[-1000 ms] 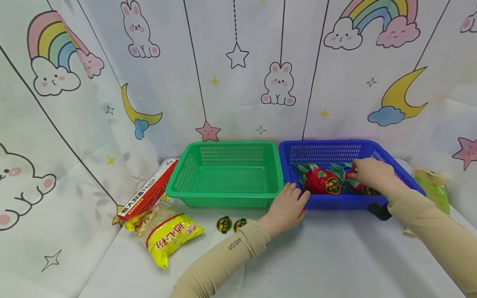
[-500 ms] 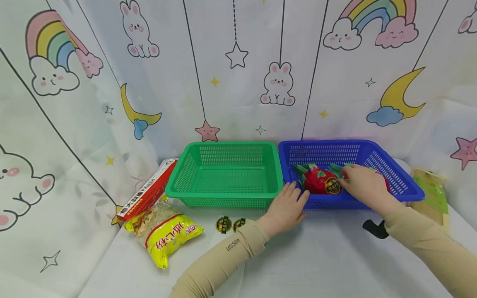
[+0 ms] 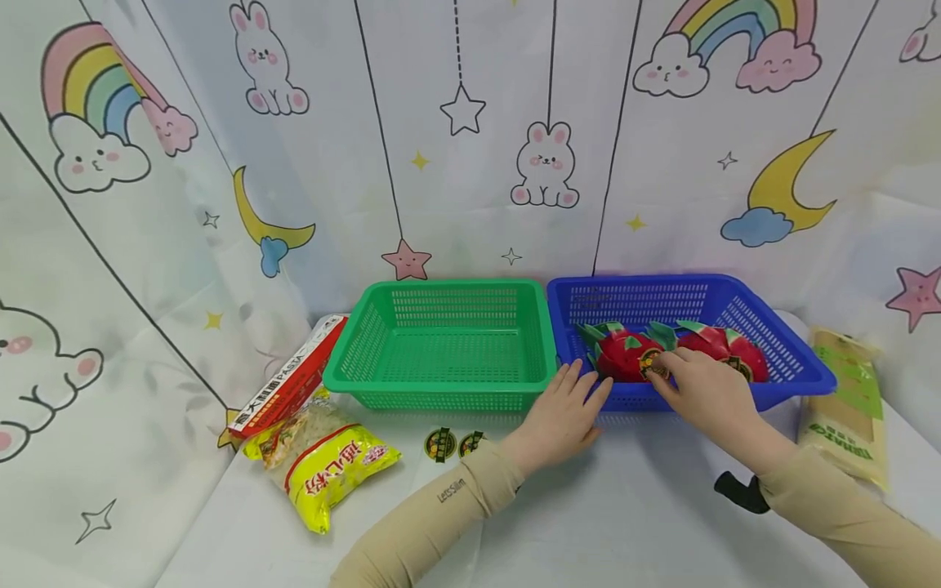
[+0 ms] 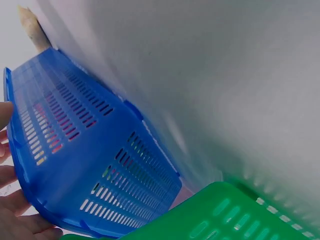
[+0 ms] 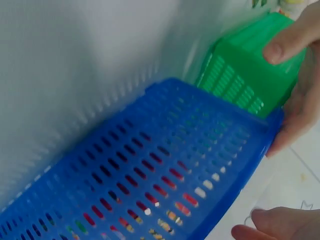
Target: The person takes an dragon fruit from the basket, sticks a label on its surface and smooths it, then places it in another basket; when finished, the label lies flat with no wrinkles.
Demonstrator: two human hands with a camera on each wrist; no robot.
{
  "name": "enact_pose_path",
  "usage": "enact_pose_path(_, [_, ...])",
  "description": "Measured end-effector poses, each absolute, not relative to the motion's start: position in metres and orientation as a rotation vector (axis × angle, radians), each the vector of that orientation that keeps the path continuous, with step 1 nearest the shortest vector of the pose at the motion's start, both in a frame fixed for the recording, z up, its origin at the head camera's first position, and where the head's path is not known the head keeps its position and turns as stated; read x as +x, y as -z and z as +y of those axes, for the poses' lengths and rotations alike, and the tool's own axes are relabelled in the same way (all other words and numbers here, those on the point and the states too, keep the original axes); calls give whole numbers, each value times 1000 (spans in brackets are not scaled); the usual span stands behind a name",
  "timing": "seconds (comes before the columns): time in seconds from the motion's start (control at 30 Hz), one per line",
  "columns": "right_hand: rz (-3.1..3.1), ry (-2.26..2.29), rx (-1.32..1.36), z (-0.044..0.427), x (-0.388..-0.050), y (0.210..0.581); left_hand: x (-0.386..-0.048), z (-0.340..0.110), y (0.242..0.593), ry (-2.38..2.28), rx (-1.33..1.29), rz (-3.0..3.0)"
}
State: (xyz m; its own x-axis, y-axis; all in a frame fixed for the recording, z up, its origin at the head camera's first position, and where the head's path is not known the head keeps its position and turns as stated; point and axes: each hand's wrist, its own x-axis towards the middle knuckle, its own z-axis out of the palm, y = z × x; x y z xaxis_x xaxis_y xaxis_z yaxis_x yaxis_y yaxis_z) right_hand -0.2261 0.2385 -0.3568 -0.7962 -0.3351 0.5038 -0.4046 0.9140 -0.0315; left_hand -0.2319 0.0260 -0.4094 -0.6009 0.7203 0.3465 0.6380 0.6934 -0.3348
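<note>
My left hand (image 3: 560, 415) rests its spread fingers on the near left corner of the blue basket (image 3: 610, 398). In the left wrist view, fingertips (image 4: 17, 205) lie along that basket's rim. Two red dragon fruits with green leafy tips lie inside. My right hand (image 3: 706, 396) reaches over the front rim, its fingertips at the round black-and-gold sticker on the left dragon fruit (image 3: 619, 357). The right dragon fruit (image 3: 735, 351) lies beside it, partly behind the hand. In the right wrist view, the right hand's fingers (image 5: 280, 222) appear beyond the rim, loosely extended.
A green basket (image 3: 441, 385) stands against the blue one's left side. Farther left are a red pasta box (image 3: 290, 376) and a yellow noodle bag (image 3: 331, 469). Two round stickers (image 3: 439, 444) lie in front. A tan-green package (image 3: 845, 408) and a black object (image 3: 741, 492) are at right.
My right hand has moved left from the right dragon fruit to the left one's sticker, uncovering the right fruit. The left hand stays on the basket corner.
</note>
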Motion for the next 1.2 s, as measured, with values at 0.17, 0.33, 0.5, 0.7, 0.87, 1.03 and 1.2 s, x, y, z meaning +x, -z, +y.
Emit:
enact_pose_path(0.17, [-2440, -173, 635, 235, -217, 364, -224, 16, 413, -190, -1106, -2369])
enact_pose_path(0.33, [-2341, -152, 711, 232, -208, 370, -214, 4, 416, -191, -1151, -2340])
enact_pose_path(0.5, [-2282, -157, 747, 228, -201, 374, -203, -6, 414, -203, -1185, -2361])
enact_pose_path(0.7, [-2262, -176, 768, 221, -196, 380, -189, -19, 409, -224, -1196, -2429])
enact_pose_path(0.87, [-2234, -208, 813, 211, -191, 384, -179, -31, 409, -239, -1160, -2479])
enact_pose_path(1.03, [-2190, -240, 858, 200, -189, 390, -170, -42, 409, -257, -1111, -2474])
enact_pose_path(1.2, [-2181, -253, 874, 192, -186, 396, -163, -52, 409, -215, -1078, -2457])
